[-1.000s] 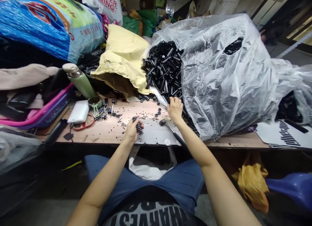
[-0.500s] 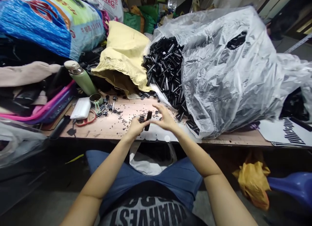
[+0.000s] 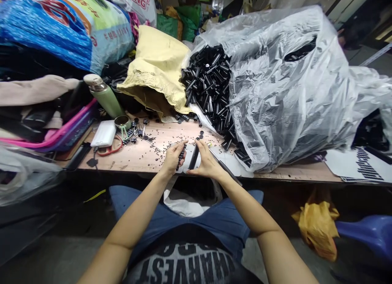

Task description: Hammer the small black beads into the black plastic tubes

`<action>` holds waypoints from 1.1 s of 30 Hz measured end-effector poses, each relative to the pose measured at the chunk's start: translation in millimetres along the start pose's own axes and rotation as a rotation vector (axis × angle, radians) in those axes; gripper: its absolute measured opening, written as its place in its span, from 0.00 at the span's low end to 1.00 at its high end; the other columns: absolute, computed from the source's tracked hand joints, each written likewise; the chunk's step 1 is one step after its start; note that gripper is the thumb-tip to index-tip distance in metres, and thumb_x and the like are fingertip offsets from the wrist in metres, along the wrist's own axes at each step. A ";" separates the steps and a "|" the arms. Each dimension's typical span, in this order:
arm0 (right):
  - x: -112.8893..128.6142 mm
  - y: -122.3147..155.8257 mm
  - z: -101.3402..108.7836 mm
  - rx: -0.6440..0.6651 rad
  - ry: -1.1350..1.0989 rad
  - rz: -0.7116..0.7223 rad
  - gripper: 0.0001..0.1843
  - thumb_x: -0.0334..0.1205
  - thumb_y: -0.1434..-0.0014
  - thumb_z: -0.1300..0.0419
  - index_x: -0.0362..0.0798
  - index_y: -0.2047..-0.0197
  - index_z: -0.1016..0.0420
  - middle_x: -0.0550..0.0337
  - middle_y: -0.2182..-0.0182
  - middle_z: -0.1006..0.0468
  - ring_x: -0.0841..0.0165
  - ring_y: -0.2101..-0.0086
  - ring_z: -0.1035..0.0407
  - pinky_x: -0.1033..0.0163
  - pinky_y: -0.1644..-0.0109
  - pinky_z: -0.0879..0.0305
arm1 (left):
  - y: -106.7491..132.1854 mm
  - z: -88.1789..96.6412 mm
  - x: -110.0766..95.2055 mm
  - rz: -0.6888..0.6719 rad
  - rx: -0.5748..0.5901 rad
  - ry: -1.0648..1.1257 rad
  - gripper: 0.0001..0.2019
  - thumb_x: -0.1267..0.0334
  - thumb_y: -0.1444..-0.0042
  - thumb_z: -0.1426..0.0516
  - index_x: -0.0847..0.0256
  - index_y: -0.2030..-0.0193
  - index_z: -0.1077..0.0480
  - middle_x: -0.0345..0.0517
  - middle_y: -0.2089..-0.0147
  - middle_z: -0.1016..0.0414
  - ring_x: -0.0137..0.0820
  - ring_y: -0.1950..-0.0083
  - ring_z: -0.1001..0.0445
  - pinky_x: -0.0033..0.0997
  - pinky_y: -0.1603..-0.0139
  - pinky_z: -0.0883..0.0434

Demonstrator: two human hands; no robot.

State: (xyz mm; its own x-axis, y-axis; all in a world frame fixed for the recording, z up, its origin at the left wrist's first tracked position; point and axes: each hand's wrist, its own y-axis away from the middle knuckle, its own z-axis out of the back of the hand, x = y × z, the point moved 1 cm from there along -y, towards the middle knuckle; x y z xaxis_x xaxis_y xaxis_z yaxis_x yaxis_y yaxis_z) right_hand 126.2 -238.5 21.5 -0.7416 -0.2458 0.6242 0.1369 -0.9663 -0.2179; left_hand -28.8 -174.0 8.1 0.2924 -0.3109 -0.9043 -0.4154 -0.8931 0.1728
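My left hand is closed around a black ribbed piece that looks like a stack of small rings, partly hidden by the fingers. Just to its right, my right hand grips a smooth black tube lengthwise between thumb and fingertips. A thin dark rod slants along the far side of my right wrist; whether that hand touches it I cannot tell. Beyond the hands, small black round pieces and many tiny dark bits lie on the table.
A clear plastic bag spills black tubes at the right. Behind are a yellow sack and a green flask. Left lie red scissors, a white box, ribbed pieces on rods and a pink basket.
The black tube has shifted from between both hands to the right hand's grasp, and the hands are slightly farther apart. The ribbed piece in my left hand and the thin rod now show more.
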 end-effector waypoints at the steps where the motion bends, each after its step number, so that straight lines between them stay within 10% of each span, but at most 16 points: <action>1: 2.8 1.8 -0.4 0.003 -0.017 0.025 0.68 0.56 0.63 0.27 0.46 0.30 0.64 0.39 0.36 0.52 0.50 0.34 0.57 0.42 0.33 0.51 | 0.7 -1.3 0.2 0.015 -0.012 0.006 0.26 0.48 0.46 0.41 0.63 0.46 0.31 0.32 0.80 0.37 0.19 0.88 0.44 0.18 0.90 0.50; 11: 5.6 -4.6 -12.4 -0.047 -0.117 0.291 0.67 0.56 0.62 0.27 0.46 0.30 0.63 0.39 0.36 0.48 0.52 0.34 0.54 0.45 0.31 0.54 | 5.2 -21.1 2.1 0.134 -0.098 0.195 0.14 0.56 0.50 0.40 0.66 0.62 0.29 0.40 0.74 0.29 0.29 0.82 0.29 0.28 0.83 0.31; 24: -7.6 6.8 -31.1 -0.096 -0.136 0.040 0.61 0.42 0.64 0.27 0.44 0.33 0.57 0.40 0.38 0.44 0.54 0.38 0.46 0.48 0.34 0.45 | -8.0 -25.3 21.4 0.240 -0.046 -0.021 0.16 0.52 0.45 0.42 0.66 0.62 0.29 0.43 0.73 0.29 0.26 0.81 0.30 0.26 0.79 0.31; 33: -36.7 27.9 -45.9 -0.149 0.191 -0.161 0.38 0.36 0.47 0.41 0.36 0.36 0.50 0.36 0.39 0.41 0.53 0.38 0.46 0.47 0.35 0.46 | -1.5 -17.3 72.1 -0.555 0.107 -1.286 0.21 0.72 0.41 0.49 0.68 0.40 0.35 0.61 0.51 0.29 0.42 0.48 0.31 0.45 0.46 0.32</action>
State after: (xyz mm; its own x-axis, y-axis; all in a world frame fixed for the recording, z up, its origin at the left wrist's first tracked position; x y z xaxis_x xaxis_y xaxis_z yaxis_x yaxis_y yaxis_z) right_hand 127.1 -252.9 -41.8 -0.8582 -0.0573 0.5102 -0.0806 -0.9664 -0.2442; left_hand 7.7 -200.7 -50.6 -0.5202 0.6324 -0.5740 -0.5872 -0.7529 -0.2973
